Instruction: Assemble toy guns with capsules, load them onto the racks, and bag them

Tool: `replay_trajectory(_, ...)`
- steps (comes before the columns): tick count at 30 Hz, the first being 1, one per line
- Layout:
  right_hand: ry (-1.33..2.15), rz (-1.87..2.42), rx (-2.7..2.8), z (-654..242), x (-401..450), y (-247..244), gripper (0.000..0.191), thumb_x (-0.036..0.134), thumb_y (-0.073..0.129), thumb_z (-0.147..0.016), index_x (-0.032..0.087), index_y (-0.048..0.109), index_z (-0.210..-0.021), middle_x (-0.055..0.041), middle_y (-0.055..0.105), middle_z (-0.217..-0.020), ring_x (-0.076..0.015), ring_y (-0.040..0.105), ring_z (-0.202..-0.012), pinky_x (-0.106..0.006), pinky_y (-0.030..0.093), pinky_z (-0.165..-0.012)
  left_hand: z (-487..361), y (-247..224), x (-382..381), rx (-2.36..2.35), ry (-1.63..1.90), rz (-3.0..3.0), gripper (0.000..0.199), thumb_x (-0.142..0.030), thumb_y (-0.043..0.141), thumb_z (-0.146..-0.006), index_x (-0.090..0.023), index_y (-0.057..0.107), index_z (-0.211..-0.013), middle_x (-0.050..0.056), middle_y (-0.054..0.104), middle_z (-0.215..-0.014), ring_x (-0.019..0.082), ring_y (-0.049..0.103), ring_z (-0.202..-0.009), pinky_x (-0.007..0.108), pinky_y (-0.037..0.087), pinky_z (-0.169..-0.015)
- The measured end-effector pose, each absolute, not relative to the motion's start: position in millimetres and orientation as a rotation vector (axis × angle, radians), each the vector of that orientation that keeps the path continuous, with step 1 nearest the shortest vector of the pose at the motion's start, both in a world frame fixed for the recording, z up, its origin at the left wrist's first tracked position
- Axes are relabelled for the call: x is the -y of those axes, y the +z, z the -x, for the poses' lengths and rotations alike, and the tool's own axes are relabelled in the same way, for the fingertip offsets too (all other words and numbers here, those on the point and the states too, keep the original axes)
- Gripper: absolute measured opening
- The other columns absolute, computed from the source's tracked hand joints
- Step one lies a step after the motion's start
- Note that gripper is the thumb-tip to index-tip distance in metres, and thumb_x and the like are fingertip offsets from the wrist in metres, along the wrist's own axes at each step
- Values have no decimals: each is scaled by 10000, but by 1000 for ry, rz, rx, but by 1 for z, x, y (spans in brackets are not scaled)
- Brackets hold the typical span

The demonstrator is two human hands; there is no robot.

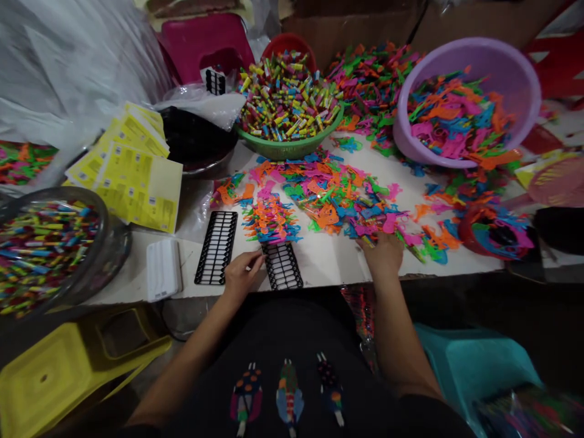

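Observation:
My left hand [241,275] is closed in a pinch at the left edge of a black plastic grid rack [283,267]. Colourful plastic figure pieces [270,220] cover the rack's far part in rows, while its near rungs are bare. A second black grid rack [216,248] lies to the left of that hand, with nothing set in it. Over on the right, my right hand [385,258] reaches into the near edge of a loose heap of flat, bright plastic pieces [333,198]. Its fingertips are partly hidden there, so I cannot make out whether they grip a piece.
A green basket [285,149] holds small coloured tubes, as does a clear tub [107,237] at left. A purple basin [531,97] contains more plastic pieces. Yellow printed sheets [141,188] and a white case [163,269] lie at left. Stools, yellow [50,365] and teal [474,353], stand below.

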State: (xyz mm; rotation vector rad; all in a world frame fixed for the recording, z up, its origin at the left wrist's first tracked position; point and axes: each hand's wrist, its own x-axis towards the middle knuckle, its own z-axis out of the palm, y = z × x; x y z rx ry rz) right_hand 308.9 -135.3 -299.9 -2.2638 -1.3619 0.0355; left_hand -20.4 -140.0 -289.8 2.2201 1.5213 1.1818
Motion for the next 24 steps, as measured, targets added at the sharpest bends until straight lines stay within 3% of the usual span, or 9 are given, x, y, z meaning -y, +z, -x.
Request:
replay_trajectory(2, 47, 2396, 1333, -320, 140, -302, 349, 325, 650, -590, 120, 600, -868, -168, 549, -962, -272, 506, -848, -431, 395, -732, 7, -278, 143, -1348, 1125, -2191, 101, -238, 566, -761, -172, 641, -775, 27, 677, -708, 108, 616, -619, 200, 489, -585)
replay_trajectory(4, 120, 2388, 1355, -318, 142, -304, 255, 268, 597, -622, 133, 591, -838, -143, 547, -933, -239, 517, -801, -387, 413, -688, -9, -266, 144, -1161, 1047, -2121, 107, -242, 563, -763, -175, 646, -778, 29, 679, -719, 110, 622, -647, 198, 493, -605)
replay_trajectory(8, 180, 2121, 1257, -294, 143, -303, 131, 259, 560, -643, 155, 559, -722, -46, 549, -705, -166, 506, -658, -321, 432, -643, -41, -254, 144, -931, 783, -1859, 161, -286, 557, -761, -171, 664, -799, 39, 681, -698, 114, 617, -592, 197, 487, -540)
replay_trajectory(12, 46, 1834, 1058, -264, 143, -295, 165, 320, 567, -682, 169, 516, -726, -29, 539, -710, -138, 505, -628, -288, 442, -596, -74, -260, 140, -857, 585, -1386, 305, -356, 560, -748, -137, 647, -942, 57, 684, -694, 135, 630, -569, 224, 504, -521)
replay_trajectory(17, -133, 1588, 1360, -230, 153, -280, 134, 346, 544, -729, 219, 515, -762, -47, 557, -778, -170, 544, -776, -324, 463, -676, -108, -256, 131, -850, 891, -1199, 323, -381, 646, -659, -147, 671, -881, 50, 685, -823, 166, 632, -760, 277, 518, -703)
replay_trajectory(24, 45, 1496, 1468, -214, 159, -265, 148, 294, 551, -739, 229, 546, -872, -49, 601, -824, -177, 577, -796, -338, 482, -710, -92, -244, 140, -944, 1211, -1411, 180, -340, 620, -703, -190, 680, -783, 40, 684, -809, 175, 633, -774, 320, 528, -731)
